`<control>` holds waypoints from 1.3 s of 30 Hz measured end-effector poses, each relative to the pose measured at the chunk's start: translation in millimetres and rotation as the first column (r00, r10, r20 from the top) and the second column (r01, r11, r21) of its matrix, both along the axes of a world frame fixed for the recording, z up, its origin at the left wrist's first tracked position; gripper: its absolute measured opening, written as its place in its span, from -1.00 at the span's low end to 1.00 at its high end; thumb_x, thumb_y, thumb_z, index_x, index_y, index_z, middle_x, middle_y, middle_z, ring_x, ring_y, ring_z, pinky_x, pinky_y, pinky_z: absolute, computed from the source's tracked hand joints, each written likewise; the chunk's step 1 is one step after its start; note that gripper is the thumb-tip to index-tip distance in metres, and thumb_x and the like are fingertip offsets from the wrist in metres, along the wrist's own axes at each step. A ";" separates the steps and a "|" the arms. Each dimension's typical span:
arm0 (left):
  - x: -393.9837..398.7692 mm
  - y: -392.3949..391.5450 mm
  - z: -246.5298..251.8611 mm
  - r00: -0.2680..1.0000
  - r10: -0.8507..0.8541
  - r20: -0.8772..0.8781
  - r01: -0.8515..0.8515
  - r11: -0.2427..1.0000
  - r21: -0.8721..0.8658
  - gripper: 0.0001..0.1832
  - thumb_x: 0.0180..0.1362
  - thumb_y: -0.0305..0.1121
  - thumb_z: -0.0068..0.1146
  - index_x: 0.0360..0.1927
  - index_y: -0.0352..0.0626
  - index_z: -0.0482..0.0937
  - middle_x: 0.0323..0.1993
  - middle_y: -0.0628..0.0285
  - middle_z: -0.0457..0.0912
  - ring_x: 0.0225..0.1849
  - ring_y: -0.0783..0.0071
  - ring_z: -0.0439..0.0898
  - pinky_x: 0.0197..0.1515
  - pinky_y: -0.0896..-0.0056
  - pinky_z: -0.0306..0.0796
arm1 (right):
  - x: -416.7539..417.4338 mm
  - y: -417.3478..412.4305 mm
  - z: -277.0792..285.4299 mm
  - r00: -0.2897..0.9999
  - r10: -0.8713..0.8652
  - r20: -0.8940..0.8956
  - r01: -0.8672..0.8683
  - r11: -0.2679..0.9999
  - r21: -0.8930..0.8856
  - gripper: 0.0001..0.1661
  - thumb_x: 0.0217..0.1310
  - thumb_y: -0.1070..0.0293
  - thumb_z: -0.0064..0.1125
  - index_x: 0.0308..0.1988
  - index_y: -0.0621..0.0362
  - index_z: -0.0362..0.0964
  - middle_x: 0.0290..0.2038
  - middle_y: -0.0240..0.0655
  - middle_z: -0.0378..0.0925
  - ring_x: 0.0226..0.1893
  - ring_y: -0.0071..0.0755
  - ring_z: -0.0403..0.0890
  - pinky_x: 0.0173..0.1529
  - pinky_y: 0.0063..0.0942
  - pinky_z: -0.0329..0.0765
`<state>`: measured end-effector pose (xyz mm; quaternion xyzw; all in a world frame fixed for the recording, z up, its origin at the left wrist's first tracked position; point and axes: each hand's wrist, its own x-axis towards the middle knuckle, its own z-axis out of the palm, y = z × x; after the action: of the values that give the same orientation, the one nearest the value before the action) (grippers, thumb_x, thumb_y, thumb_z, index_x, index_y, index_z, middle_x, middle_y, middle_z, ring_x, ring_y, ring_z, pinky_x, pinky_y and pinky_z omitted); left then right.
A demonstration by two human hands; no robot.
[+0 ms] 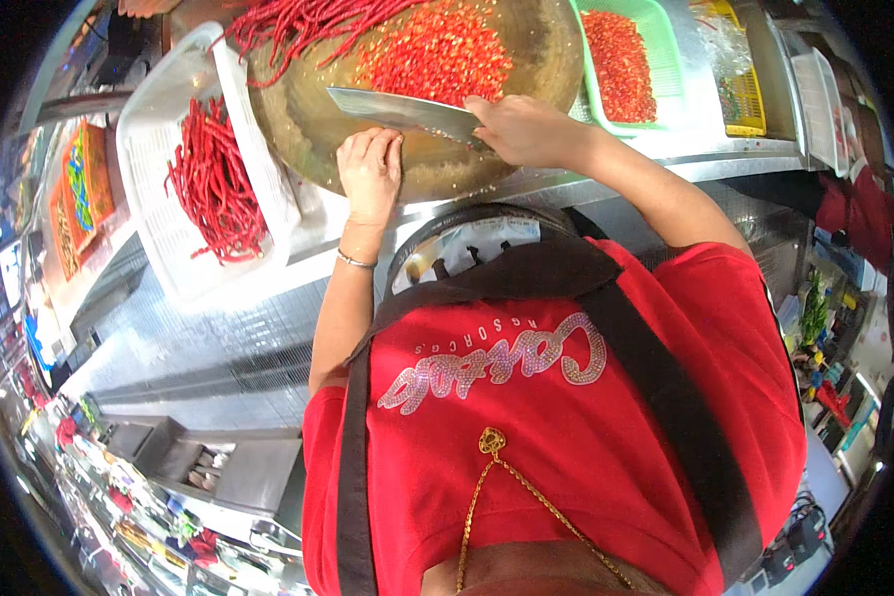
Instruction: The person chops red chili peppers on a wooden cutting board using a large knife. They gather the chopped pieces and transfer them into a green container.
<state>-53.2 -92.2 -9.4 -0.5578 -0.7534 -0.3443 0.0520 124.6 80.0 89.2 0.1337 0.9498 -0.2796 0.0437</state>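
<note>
My right hand (525,130) grips a cleaver (398,109) at its handle end. The broad blade points left over a round wooden chopping board (447,167), with red bits stuck along its lower part. Just beyond the blade lies a heap of chopped red chillies (436,56). Long whole red chillies (298,30) are spread on the board's far left. My left hand (370,167) is at the board's near edge, left of the cleaver and apart from it. Its fingers are curled close together, and the palm side is hidden.
Left of the board, a white plastic basket (149,149) holds whole red chillies (216,186). A green basket (670,82) of chopped chillies (618,67) stands on the right, on a steel counter (723,141). Farther right is a yellow basket (749,104). Another person's hand (147,6) shows at top left.
</note>
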 end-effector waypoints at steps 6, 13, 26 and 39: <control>-5.5 29.0 0.9 0.992 0.119 0.035 -0.119 0.993 -0.008 -0.49 0.10 -0.27 0.27 0.10 -0.23 0.43 0.15 -0.14 0.35 0.17 -0.10 0.32 0.24 0.00 0.18 | 18.6 38.1 6.3 0.998 0.060 -0.036 -0.047 0.957 0.287 -0.81 0.19 0.48 -0.06 -0.16 0.25 0.29 -0.56 0.02 0.54 -0.47 0.15 0.62 -0.38 0.02 0.49; -16.9 63.6 -7.8 0.985 0.172 0.006 -0.164 0.947 -0.277 -0.17 0.29 0.11 -0.06 0.32 -0.48 0.13 0.34 -0.37 0.11 0.40 -0.27 0.06 0.42 -0.17 -0.09 | 64.6 35.2 -17.2 0.803 -0.521 -0.291 0.490 0.854 -0.176 -0.67 0.38 0.34 -0.07 0.08 0.21 0.24 -0.51 0.00 0.55 -0.50 0.05 0.61 -0.38 -0.05 0.50; 0.8 125.1 -0.9 0.990 0.085 0.115 -0.066 0.985 -0.160 -0.11 0.22 0.28 -0.07 0.35 -0.28 0.18 0.35 -0.32 0.11 0.40 -0.27 0.04 0.43 -0.21 -0.14 | 63.5 -15.8 -66.6 0.364 -0.911 0.195 0.577 0.056 -0.815 -0.68 0.41 0.28 0.03 0.03 0.21 0.26 -0.47 -0.29 0.55 -0.71 -0.56 0.46 -0.70 -0.57 0.40; 39.0 153.6 11.6 0.874 -0.085 0.479 0.028 0.992 0.125 -0.34 -0.15 -0.09 0.45 0.07 -0.07 0.54 0.21 -0.14 0.32 0.23 -0.09 0.36 0.27 0.10 0.28 | -5.3 -35.1 -75.4 0.501 -0.856 0.128 0.379 0.083 -0.922 -0.69 0.36 0.33 0.06 -0.05 0.28 0.21 -0.48 -0.31 0.48 -0.70 -0.54 0.49 -0.67 -0.56 0.46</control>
<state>-14.3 61.4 2.2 -0.4720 -0.7051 -0.5164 -0.1160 119.3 44.9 13.9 0.4258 0.4709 -0.7325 -0.2457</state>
